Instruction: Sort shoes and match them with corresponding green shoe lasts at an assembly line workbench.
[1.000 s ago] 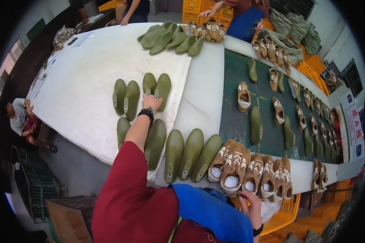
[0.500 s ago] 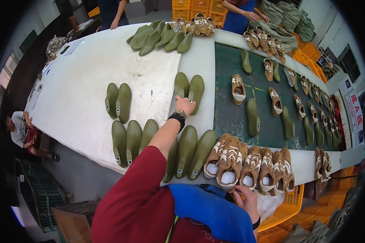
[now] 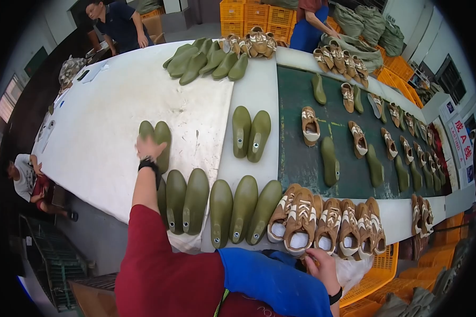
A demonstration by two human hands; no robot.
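Observation:
My left hand [image 3: 150, 147] is over a pair of olive-green shoe lasts [image 3: 163, 138] on the white cloth at left. Its fingers look spread, though motion blurs them. My right hand [image 3: 321, 270] is low at the table's near edge, its fingers pinched at the heel of a brown-and-white sneaker [image 3: 303, 219]. White stuffing shows in that shoe's opening. Another pair of lasts [image 3: 258, 136] lies side by side on the bare white strip. More lasts [image 3: 243, 208] line the near edge, left of the row of sneakers [image 3: 328, 222].
A green belt [image 3: 301, 164] at right carries sneakers and lasts. More lasts [image 3: 195, 66] and sneakers [image 3: 256, 42] crowd the far edge. Orange crates [image 3: 247, 18] stand behind. One co-worker [image 3: 122, 29] stands at far left, another [image 3: 308, 26] at far centre, and a seated person [image 3: 25, 177] is at left.
My left hand has left the lasts on the white strip and moved left to the pair on the cloth. My right hand stays by the sneaker heel. The far-left co-worker leans further into view.

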